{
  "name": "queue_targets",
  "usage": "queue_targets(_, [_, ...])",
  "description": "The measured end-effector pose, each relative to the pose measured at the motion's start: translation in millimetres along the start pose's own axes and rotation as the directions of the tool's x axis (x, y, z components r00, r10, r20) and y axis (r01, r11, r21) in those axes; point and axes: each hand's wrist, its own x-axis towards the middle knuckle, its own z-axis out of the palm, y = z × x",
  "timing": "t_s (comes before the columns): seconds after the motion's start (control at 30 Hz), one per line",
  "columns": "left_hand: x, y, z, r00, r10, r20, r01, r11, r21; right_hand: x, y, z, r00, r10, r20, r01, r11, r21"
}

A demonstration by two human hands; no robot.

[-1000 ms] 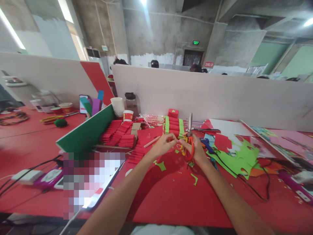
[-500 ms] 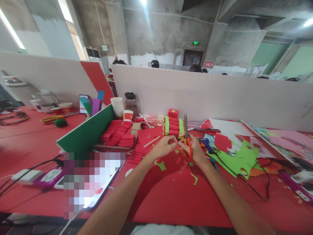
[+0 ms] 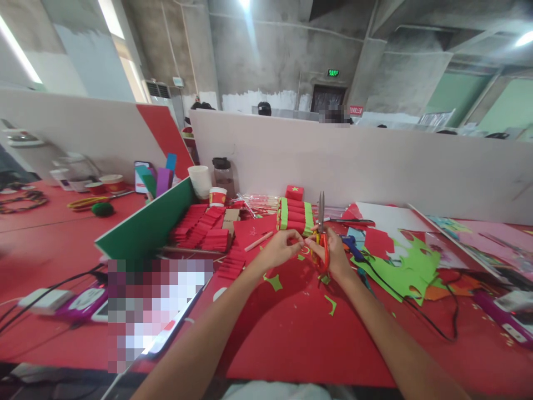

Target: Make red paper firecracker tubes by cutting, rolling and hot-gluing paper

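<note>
My right hand is closed around the red and yellow handles of a pair of scissors, whose blades point up and away from me. My left hand is pinched, its fingertips close to the right hand's fingers; whatever it holds is too small to make out. Just beyond the hands stands a bundle of red rolls with lime-green bands. Below them, lime-green scraps lie on the red tabletop.
At the left, folded red pieces lie beside a green board. A blurred-out tablet rests near my left forearm. To the right are a blue glue gun with a black cord and cut lime-green sheets. A white partition stands behind.
The scissors have tilted slightly to the right in my right hand, and their blades look a little more upright. My left hand has barely moved and stays pinched.
</note>
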Motion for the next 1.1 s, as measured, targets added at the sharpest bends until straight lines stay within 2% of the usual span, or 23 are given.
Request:
queue_targets(0.63, [-1.9,4.0,0.2,1.0,0.003,0.001,-0.003,1.0,-0.015,-0.6,0.1,-0.2,0.999,0.01,0.034,-0.009,1.0,-0.017])
queue_targets(0.8, [-1.5,7.1,-1.1,0.998,0.009,-0.06,-0.011,0.999,-0.031,-4.3,-6.5,4.3,0.996,0.051,0.077,-0.052,0.999,0.008])
queue_targets(0.93, [1.6,4.5,-1.7,0.99,-0.02,-0.142,0.011,0.998,-0.064,-7.7,-10.3,6.6,0.975,0.132,0.178,-0.139,0.99,0.022])
queue_targets(1.1, [4.7,2.4,-2.1,0.973,-0.047,-0.227,0.009,0.986,-0.166,-8.9,-4.1,2.7,0.955,0.169,0.244,-0.172,0.985,-0.006])
